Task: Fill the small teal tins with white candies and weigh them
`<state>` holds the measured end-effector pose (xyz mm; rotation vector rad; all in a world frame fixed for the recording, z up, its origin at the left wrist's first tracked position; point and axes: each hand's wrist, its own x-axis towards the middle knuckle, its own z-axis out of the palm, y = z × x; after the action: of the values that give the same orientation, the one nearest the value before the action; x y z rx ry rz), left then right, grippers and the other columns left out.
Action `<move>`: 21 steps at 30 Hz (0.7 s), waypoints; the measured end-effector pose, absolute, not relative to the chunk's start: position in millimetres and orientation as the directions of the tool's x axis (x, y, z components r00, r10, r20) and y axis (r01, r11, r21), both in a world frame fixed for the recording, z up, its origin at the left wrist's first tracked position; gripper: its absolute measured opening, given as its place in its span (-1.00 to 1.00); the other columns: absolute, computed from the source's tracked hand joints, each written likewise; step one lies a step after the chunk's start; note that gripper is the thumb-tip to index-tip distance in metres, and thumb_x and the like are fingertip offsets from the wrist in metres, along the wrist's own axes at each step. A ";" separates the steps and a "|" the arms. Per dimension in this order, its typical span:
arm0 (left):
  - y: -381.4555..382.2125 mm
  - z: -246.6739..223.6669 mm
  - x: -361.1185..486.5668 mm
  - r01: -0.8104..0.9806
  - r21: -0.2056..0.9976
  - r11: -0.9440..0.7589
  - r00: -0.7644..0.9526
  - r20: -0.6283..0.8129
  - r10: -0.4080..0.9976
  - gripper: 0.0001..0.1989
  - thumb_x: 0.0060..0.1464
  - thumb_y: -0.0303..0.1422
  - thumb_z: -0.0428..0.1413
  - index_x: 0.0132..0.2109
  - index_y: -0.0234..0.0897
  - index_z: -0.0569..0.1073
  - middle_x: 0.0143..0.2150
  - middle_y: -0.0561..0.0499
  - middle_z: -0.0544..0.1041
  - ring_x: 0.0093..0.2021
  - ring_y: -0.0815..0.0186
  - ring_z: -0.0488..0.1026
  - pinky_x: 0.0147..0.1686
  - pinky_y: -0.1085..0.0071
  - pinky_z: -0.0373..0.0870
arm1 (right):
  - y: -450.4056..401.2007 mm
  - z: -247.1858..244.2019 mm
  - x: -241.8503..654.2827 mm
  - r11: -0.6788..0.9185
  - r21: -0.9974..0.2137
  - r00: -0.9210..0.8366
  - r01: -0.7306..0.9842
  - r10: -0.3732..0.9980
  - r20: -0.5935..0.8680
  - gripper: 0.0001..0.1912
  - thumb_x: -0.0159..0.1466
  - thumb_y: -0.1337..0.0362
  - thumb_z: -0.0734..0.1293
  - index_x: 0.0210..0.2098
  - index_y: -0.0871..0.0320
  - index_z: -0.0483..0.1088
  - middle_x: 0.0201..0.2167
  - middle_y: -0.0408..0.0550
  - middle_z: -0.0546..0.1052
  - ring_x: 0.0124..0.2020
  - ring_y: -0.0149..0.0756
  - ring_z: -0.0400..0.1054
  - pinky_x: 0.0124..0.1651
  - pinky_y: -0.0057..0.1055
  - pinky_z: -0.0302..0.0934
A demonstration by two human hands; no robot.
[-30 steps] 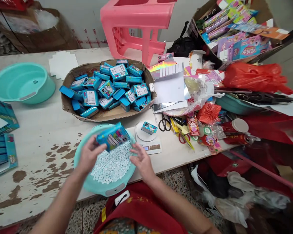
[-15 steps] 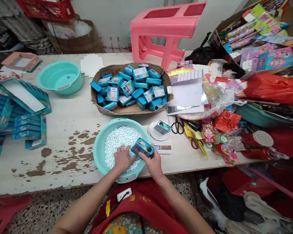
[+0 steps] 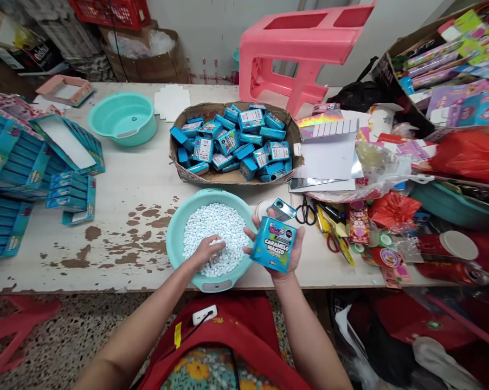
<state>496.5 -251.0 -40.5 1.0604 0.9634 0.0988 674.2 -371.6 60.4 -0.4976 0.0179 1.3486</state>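
Observation:
My right hand point(image 3: 295, 260) grips a blue candy tin point(image 3: 274, 244), its printed front facing up, thumb and fingers around its edges. White pellet-like candies point(image 3: 204, 219) fill the bottom of a turquoise basin point(image 3: 176, 238). Down among them is my left hand point(image 3: 210, 252), fingers curled round some candies; the fingertips are partly hidden. Just behind the held tin, another blue tin with a shiny end point(image 3: 283, 208) rests on a white scale point(image 3: 262, 210), which is largely covered from sight.
Beyond the basin stands a cardboard box point(image 3: 195, 177) of blue tins. A second turquoise basin point(image 3: 141, 135) and stacked blue cartons point(image 3: 71, 197) are to the left. Scissors point(image 3: 306, 210), packets and bags crowd the right. A pink stool point(image 3: 301, 43) lies at the back.
The tin in my right hand has moved right, out from over the basin, and turned its broad front upward. My left hand has curled from spread fingers into the candies. The view has shifted left.

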 end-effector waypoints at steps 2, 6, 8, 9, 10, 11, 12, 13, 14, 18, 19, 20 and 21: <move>-246.6 -37.2 496.3 0.160 0.657 0.736 0.635 -0.640 0.433 -0.68 -0.05 -0.12 0.15 -0.22 -0.25 0.38 -0.48 0.05 0.42 -0.61 0.39 0.33 -0.67 0.53 0.14 | -362.9 56.7 661.0 0.078 -0.235 0.148 -0.969 0.942 -0.300 -0.30 0.11 -0.35 0.07 0.11 -0.16 0.21 -0.08 -0.04 0.44 -0.17 -0.14 0.35 -0.12 0.01 0.23; -239.1 -32.0 496.4 -0.063 0.495 0.867 0.638 -0.648 0.416 -0.68 0.04 -0.08 0.05 -0.31 -0.29 0.35 -0.48 0.00 0.44 -0.58 0.34 0.40 -0.67 0.48 0.27 | -358.1 41.0 642.5 -0.009 -0.127 0.034 -0.992 0.943 -0.330 -0.29 0.12 -0.32 0.13 0.08 -0.02 0.27 -0.25 -0.05 0.45 -0.37 -0.31 0.28 -0.30 -0.28 0.24; -236.1 -30.9 498.1 -0.176 0.425 0.888 0.644 -0.632 0.430 -0.70 0.05 -0.12 0.05 -0.31 -0.30 0.36 -0.47 -0.02 0.46 -0.55 0.30 0.44 -0.65 0.45 0.32 | -362.2 30.8 642.2 -0.033 -0.178 0.035 -0.983 0.930 -0.366 -0.27 0.06 -0.31 0.21 0.03 0.04 0.31 -0.26 -0.05 0.45 -0.38 -0.33 0.27 -0.32 -0.32 0.23; -234.6 -30.6 499.8 -0.205 0.411 0.888 0.639 -0.631 0.440 -0.71 0.06 -0.13 0.05 -0.26 -0.30 0.37 -0.43 -0.03 0.48 -0.51 0.28 0.47 -0.62 0.43 0.36 | -364.6 26.1 643.8 -0.036 -0.247 0.067 -0.968 0.916 -0.396 -0.28 0.02 -0.28 0.29 0.00 0.06 0.33 -0.27 -0.06 0.46 -0.38 -0.33 0.28 -0.30 -0.32 0.23; -233.1 -30.1 502.1 -0.222 0.399 0.890 0.622 -0.645 0.444 -0.72 0.06 -0.15 0.05 -0.22 -0.29 0.37 -0.39 -0.04 0.49 -0.47 0.27 0.49 -0.60 0.43 0.38 | -366.7 22.1 645.9 -0.033 -0.345 0.126 -0.938 0.893 -0.431 -0.31 -0.03 -0.22 0.37 -0.04 0.06 0.35 -0.28 -0.09 0.46 -0.37 -0.33 0.29 -0.27 -0.32 0.23; -231.6 -29.1 505.0 -0.227 0.388 0.893 0.598 -0.669 0.442 -0.72 0.06 -0.16 0.06 -0.21 -0.29 0.37 -0.39 -0.03 0.49 -0.47 0.28 0.49 -0.60 0.44 0.38 | -368.1 19.2 648.0 -0.040 -0.464 0.202 -0.885 0.864 -0.462 -0.35 -0.08 -0.12 0.45 -0.09 0.07 0.37 -0.30 -0.11 0.47 -0.36 -0.32 0.30 -0.24 -0.31 0.23; -230.1 -27.2 508.1 -0.225 0.384 0.895 0.574 -0.691 0.441 -0.74 0.05 -0.18 0.07 -0.23 -0.29 0.36 -0.42 0.00 0.47 -0.51 0.32 0.47 -0.63 0.48 0.35 | -368.6 17.4 649.6 -0.068 -0.593 0.282 -0.803 0.833 -0.477 -0.39 -0.13 -0.02 0.51 -0.13 0.07 0.39 -0.32 -0.14 0.48 -0.36 -0.32 0.31 -0.22 -0.31 0.23; -228.7 -23.8 511.5 -0.222 0.393 0.892 0.556 -0.700 0.447 -0.76 0.04 -0.19 0.08 -0.27 -0.29 0.35 -0.48 0.04 0.43 -0.57 0.38 0.42 -0.67 0.52 0.29 | -368.3 16.7 650.3 -0.116 -0.717 0.353 -0.687 0.810 -0.469 -0.44 -0.15 0.08 0.54 -0.18 0.08 0.39 -0.34 -0.16 0.48 -0.36 -0.31 0.32 -0.20 -0.31 0.23; -227.6 -18.7 514.8 -0.228 0.417 0.880 0.545 -0.694 0.470 -0.77 0.03 -0.19 0.09 -0.33 -0.29 0.33 -0.54 0.09 0.38 -0.63 0.43 0.36 -0.71 0.56 0.21 | -367.2 17.0 650.0 -0.167 -0.825 0.417 -0.539 0.799 -0.434 -0.48 -0.15 0.14 0.55 -0.21 0.08 0.40 -0.35 -0.16 0.48 -0.34 -0.30 0.33 -0.19 -0.31 0.22; -228.0 15.9 526.9 -0.314 0.573 0.757 0.540 -0.548 0.639 -0.75 0.01 -0.18 0.11 -0.40 -0.28 0.30 -0.60 0.13 0.32 -0.67 0.46 0.30 -0.69 0.55 0.19 | -358.7 20.0 638.2 -0.211 -0.966 0.539 0.151 0.836 -0.099 -0.65 -0.01 0.19 0.47 -0.22 0.09 0.41 -0.25 -0.09 0.45 -0.17 -0.19 0.32 -0.07 -0.26 0.18; -229.3 24.9 529.9 -0.329 0.607 0.724 0.532 -0.514 0.673 -0.74 0.01 -0.17 0.10 -0.42 -0.28 0.31 -0.61 0.13 0.32 -0.65 0.44 0.33 -0.65 0.52 0.24 | -356.5 19.8 633.7 -0.206 -0.938 0.539 0.279 0.842 -0.025 -0.67 0.02 0.20 0.46 -0.21 0.08 0.42 -0.24 -0.07 0.45 -0.14 -0.18 0.31 -0.05 -0.25 0.16; -231.0 32.4 532.8 -0.342 0.641 0.687 0.514 -0.485 0.708 -0.73 0.00 -0.17 0.11 -0.44 -0.29 0.31 -0.61 0.12 0.33 -0.62 0.41 0.36 -0.60 0.49 0.29 | -354.7 19.1 629.4 -0.213 -0.902 0.531 0.375 0.847 0.021 -0.69 0.04 0.20 0.44 -0.21 0.07 0.43 -0.24 -0.06 0.45 -0.14 -0.17 0.30 -0.04 -0.24 0.15; -232.8 38.0 535.6 -0.351 0.674 0.650 0.487 -0.461 0.742 -0.72 0.00 -0.17 0.11 -0.46 -0.29 0.31 -0.60 0.11 0.34 -0.59 0.38 0.40 -0.55 0.46 0.33 | -353.2 18.1 625.4 -0.229 -0.868 0.524 0.441 0.851 0.042 -0.70 0.05 0.20 0.44 -0.21 0.07 0.43 -0.25 -0.06 0.46 -0.14 -0.16 0.29 -0.05 -0.23 0.15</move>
<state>535.6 -232.8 38.0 0.5426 0.8142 0.7051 625.4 -353.2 18.1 -1.8561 -1.0669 0.5675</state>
